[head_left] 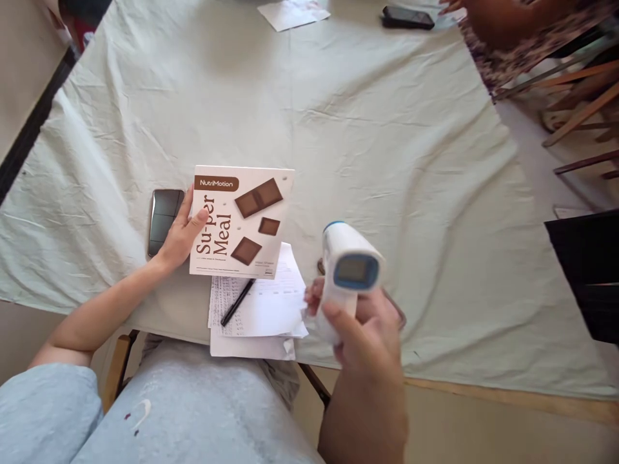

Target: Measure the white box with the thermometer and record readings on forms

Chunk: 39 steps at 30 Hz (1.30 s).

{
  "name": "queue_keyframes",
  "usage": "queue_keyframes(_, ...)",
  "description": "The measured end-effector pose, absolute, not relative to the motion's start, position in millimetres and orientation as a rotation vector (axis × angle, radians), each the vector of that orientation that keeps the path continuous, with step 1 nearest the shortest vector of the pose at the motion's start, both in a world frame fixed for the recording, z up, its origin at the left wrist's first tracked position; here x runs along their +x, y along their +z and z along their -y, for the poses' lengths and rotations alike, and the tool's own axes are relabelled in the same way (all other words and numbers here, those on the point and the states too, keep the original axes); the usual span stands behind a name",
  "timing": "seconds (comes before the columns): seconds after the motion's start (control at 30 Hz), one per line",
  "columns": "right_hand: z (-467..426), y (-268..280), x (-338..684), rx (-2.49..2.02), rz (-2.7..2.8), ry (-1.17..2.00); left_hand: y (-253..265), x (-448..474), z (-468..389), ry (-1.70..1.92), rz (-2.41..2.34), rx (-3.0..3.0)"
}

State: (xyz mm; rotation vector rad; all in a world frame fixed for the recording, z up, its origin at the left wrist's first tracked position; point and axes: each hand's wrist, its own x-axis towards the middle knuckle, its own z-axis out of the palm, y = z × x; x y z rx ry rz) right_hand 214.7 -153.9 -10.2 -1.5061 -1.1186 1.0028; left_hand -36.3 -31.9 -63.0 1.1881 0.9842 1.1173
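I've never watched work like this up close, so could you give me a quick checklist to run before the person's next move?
1. Right hand grips the infrared thermometer by its handle: ok.
2. Thermometer display readable: not ok, no reading can be made out.
3. Left hand holds the NutriMotion Su-per Meal box, thumb on the front: ok.
4. Black pen lying on the papers: ok.
5. Box contents: cannot tell, only the printed front shows.

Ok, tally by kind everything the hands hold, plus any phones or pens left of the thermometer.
Box: 1
Thermometer: 1
Phone: 1
Pen: 1
Total: 4
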Motion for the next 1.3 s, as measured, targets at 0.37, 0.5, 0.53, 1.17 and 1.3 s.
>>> queue_keyframes(0.37, 172.8, -18.5, 133.0, -1.154, 0.872, 1.802, -58.9, -32.4, 32.9, 1.150, -0.943, 1.168)
queue_keyframes(0.5, 173.1, -16.0, 133.9, -1.147, 0.863, 1.854, -58.6, -32.3, 33.2, 1.151, -0.938, 1.101)
queue_keyframes(0.53, 173.4, -14.8, 133.8, -1.146, 0.867, 1.861, -58.6, -32.4, 33.3, 1.152, -0.941, 1.084)
queue_keyframes(1.17, 171.1, -17.6, 134.8, -1.095, 0.789, 1.931, -55.8, -30.4, 35.0, 1.181, -0.970, 1.057)
queue_keyframes(1.3, 171.6, -17.1, 134.4, -1.098, 0.782, 1.926, -54.8, -29.8, 35.0, 1.173, -0.969, 1.055)
